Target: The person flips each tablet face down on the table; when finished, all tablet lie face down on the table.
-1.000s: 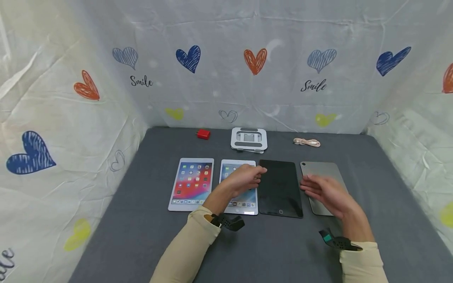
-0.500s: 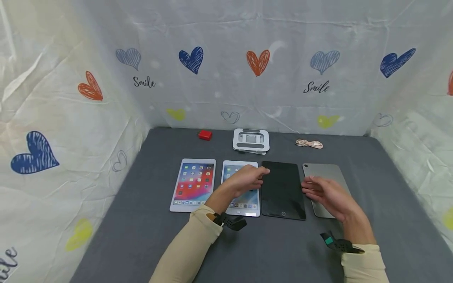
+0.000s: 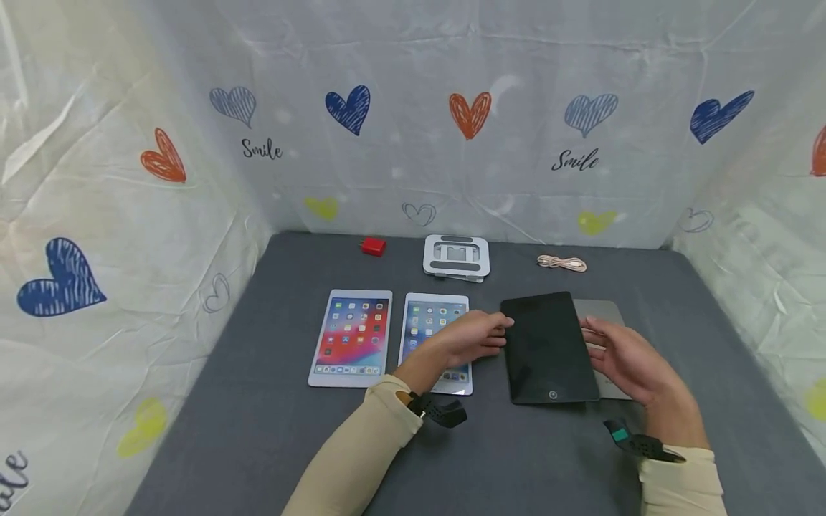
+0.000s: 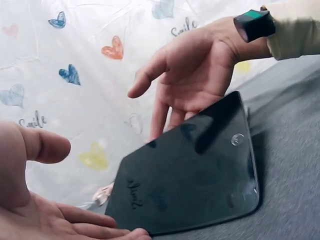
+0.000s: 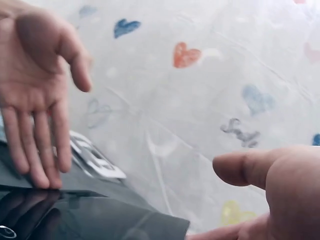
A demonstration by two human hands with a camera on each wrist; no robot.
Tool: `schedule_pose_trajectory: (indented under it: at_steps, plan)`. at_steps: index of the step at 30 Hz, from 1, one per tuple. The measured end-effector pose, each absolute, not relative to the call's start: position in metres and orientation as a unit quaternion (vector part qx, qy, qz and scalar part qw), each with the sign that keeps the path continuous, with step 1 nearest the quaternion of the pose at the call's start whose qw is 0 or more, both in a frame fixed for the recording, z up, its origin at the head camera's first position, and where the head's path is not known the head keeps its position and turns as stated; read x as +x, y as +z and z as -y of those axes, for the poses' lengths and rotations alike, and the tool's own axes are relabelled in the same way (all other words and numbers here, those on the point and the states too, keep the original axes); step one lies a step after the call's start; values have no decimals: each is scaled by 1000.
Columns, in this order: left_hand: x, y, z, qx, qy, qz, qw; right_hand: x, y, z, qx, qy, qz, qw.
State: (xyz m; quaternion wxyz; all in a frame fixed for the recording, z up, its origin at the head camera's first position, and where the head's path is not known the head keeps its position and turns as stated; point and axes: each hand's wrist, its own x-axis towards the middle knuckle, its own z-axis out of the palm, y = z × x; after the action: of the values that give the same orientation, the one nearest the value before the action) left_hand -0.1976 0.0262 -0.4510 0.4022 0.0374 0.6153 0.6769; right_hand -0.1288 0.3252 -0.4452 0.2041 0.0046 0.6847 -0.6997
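Observation:
A black tablet (image 3: 548,351) with a dark screen lies tilted between my two hands, overlapping the grey tablet (image 3: 596,312) in the head view. My left hand (image 3: 467,337) meets its left edge with straight fingertips, the thumb held away from it. On the other side, my right hand (image 3: 629,358) has straight fingers at and partly behind the right edge, as the left wrist view shows; that thumb also stands apart. A white tablet (image 3: 422,322) with a lit screen is partly hidden beneath my left hand and forearm. Left of it lies another lit white tablet (image 3: 351,337).
Along the back of the grey tabletop (image 3: 258,430) are a red plug charger (image 3: 373,246), a folded white-grey stand (image 3: 457,256) and a bundled pale pink cable (image 3: 561,263). A white cloth (image 3: 400,165) printed with hearts hangs behind and at both sides.
The black tablet has moved right from its spot in the row, turned slightly and now covers part of the grey tablet. Both hands have shifted right with it.

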Motion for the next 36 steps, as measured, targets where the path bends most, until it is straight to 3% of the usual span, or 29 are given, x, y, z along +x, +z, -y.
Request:
schedule_pose_trajectory:
  at_steps: [8, 16, 25, 36]
  plan:
    - [-193, -433, -45, 70, 714, -589, 372, -121, -440, -338, -2, -754, -632, 179]
    - [-183, -397, -54, 109, 723, -566, 381, -123, -416, -301, -47, -691, -704, 159]
    - [-174, -386, -31, 113, 724, -580, 356, -121, -393, -258, -79, -639, -749, 152]
    - [-179, -389, 9, 95, 703, -622, 333, -128, -412, -244, -90, -647, -736, 179]
